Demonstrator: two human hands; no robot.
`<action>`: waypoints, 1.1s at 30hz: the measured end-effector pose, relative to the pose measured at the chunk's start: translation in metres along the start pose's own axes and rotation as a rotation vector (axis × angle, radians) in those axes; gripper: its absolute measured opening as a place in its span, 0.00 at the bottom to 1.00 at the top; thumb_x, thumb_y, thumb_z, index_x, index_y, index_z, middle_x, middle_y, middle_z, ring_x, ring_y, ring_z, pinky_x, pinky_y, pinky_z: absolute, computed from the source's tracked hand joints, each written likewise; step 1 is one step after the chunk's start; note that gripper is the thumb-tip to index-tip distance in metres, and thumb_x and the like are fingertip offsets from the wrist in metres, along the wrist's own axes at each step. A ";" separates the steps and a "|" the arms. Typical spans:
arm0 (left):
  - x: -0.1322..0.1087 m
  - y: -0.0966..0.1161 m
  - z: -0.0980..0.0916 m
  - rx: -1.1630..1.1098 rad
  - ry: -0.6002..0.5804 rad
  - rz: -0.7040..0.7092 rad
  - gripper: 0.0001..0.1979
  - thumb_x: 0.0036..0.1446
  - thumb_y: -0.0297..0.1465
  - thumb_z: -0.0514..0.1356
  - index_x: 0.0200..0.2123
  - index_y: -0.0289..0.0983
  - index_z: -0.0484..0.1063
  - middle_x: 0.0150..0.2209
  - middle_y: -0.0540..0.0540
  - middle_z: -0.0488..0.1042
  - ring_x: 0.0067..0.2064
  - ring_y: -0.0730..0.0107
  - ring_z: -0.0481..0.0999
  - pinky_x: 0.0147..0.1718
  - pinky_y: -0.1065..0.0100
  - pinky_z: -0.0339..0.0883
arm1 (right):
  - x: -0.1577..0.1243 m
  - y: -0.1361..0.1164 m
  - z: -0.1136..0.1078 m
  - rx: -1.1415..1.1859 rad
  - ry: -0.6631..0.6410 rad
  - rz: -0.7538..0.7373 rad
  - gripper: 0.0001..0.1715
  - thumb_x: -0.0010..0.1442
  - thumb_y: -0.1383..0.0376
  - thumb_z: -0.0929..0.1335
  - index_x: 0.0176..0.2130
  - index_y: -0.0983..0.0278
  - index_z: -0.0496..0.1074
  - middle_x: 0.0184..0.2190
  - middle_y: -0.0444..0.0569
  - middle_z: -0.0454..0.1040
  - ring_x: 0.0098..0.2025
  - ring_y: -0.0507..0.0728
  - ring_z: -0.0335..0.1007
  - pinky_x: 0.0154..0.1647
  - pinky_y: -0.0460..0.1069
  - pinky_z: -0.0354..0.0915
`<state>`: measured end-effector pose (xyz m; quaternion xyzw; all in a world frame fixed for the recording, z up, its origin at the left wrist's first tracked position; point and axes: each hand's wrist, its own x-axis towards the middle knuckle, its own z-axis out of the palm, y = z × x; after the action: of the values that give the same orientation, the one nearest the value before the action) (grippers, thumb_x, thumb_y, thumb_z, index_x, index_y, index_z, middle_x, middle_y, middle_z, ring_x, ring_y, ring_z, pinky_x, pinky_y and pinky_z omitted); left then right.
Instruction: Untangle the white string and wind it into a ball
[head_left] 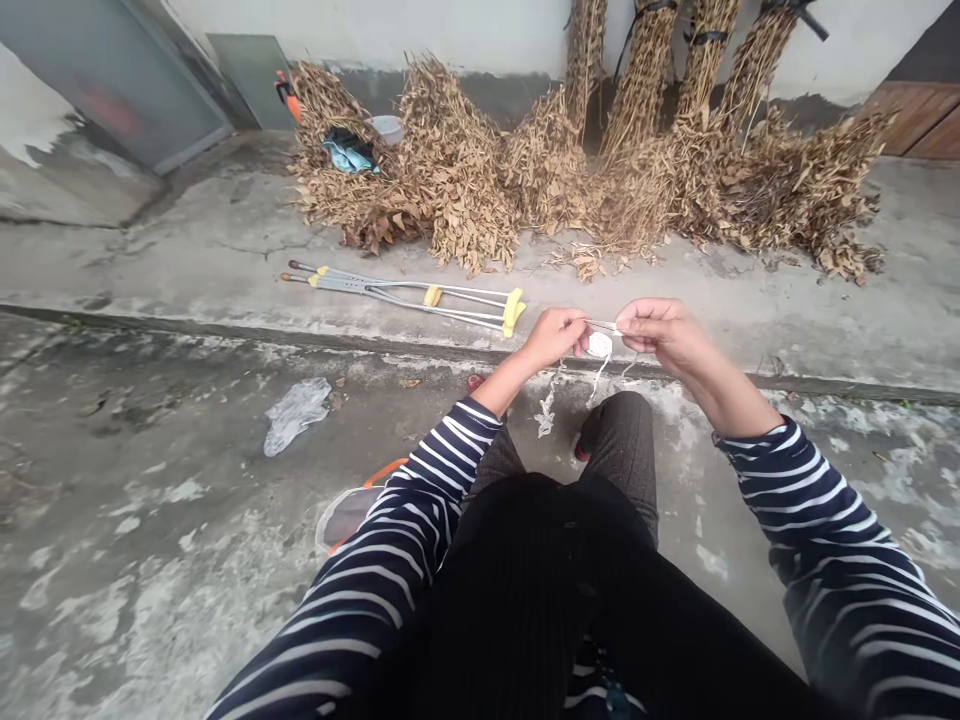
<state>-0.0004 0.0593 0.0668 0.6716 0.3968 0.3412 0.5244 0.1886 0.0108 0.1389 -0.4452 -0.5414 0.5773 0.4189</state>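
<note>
Our left hand (559, 336) and right hand (658, 332) are pinching white yarn (600, 345). We're counting two crutches (433, 296), one white basin (388, 128), contents unclear.

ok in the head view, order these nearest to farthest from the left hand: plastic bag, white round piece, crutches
From the left hand:
1. White round piece, just to its right
2. Crutches, to its left
3. Plastic bag, farther left and lower in the view

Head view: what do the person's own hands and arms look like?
The left hand and right hand are bare, without gloves. The left sleeve and right sleeve are dark navy with white stripes, ending short of the wrists.
</note>
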 end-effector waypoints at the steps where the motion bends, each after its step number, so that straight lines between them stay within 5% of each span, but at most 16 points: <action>1: 0.000 -0.002 -0.002 -0.003 -0.008 0.003 0.11 0.59 0.26 0.51 0.31 0.33 0.72 0.25 0.49 0.77 0.22 0.77 0.75 0.25 0.76 0.63 | 0.000 0.001 -0.001 0.005 0.007 0.008 0.16 0.43 0.59 0.79 0.24 0.66 0.75 0.13 0.40 0.61 0.17 0.46 0.51 0.20 0.45 0.41; 8: -0.001 -0.020 -0.021 0.074 -0.103 -0.109 0.17 0.65 0.28 0.47 0.48 0.31 0.73 0.22 0.50 0.75 0.16 0.76 0.69 0.18 0.76 0.60 | -0.003 0.003 -0.016 0.008 0.060 0.062 0.16 0.41 0.60 0.80 0.24 0.66 0.75 0.11 0.40 0.61 0.15 0.45 0.49 0.18 0.44 0.38; 13: -0.017 -0.014 -0.018 0.024 -0.177 -0.069 0.26 0.62 0.26 0.56 0.64 0.35 0.67 0.33 0.46 0.81 0.26 0.73 0.77 0.20 0.77 0.63 | -0.002 0.001 -0.025 -0.008 0.150 0.047 0.16 0.40 0.61 0.80 0.23 0.66 0.74 0.12 0.39 0.59 0.14 0.46 0.49 0.17 0.44 0.38; 18: -0.023 -0.004 0.006 -0.114 -0.079 -0.057 0.24 0.60 0.25 0.60 0.60 0.31 0.73 0.41 0.40 0.81 0.33 0.72 0.78 0.23 0.76 0.66 | 0.006 -0.005 -0.012 -0.018 0.143 0.052 0.13 0.41 0.63 0.78 0.23 0.65 0.73 0.14 0.40 0.61 0.16 0.47 0.55 0.18 0.44 0.45; 23: -0.021 0.007 0.021 -0.141 0.051 0.012 0.21 0.62 0.31 0.63 0.57 0.31 0.74 0.28 0.49 0.77 0.24 0.77 0.71 0.25 0.75 0.65 | 0.013 -0.016 0.003 -0.162 0.146 0.001 0.10 0.47 0.64 0.75 0.23 0.64 0.72 0.15 0.40 0.62 0.18 0.46 0.51 0.19 0.45 0.44; 27: -0.025 0.016 0.017 -0.070 0.006 0.103 0.13 0.67 0.35 0.58 0.39 0.32 0.79 0.25 0.50 0.75 0.21 0.80 0.69 0.23 0.76 0.60 | 0.017 -0.021 0.001 -0.329 0.172 -0.123 0.16 0.45 0.62 0.79 0.22 0.63 0.70 0.18 0.41 0.64 0.22 0.48 0.54 0.23 0.46 0.50; 33: -0.020 0.017 0.001 -0.025 0.035 -0.014 0.09 0.62 0.27 0.58 0.32 0.32 0.78 0.28 0.46 0.78 0.27 0.78 0.74 0.23 0.79 0.64 | 0.016 -0.017 0.000 -0.424 0.137 -0.146 0.27 0.35 0.53 0.85 0.20 0.63 0.70 0.20 0.44 0.70 0.24 0.50 0.60 0.25 0.47 0.55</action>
<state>-0.0059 0.0387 0.0826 0.6561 0.4063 0.3544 0.5281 0.1842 0.0273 0.1551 -0.5209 -0.6517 0.3870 0.3925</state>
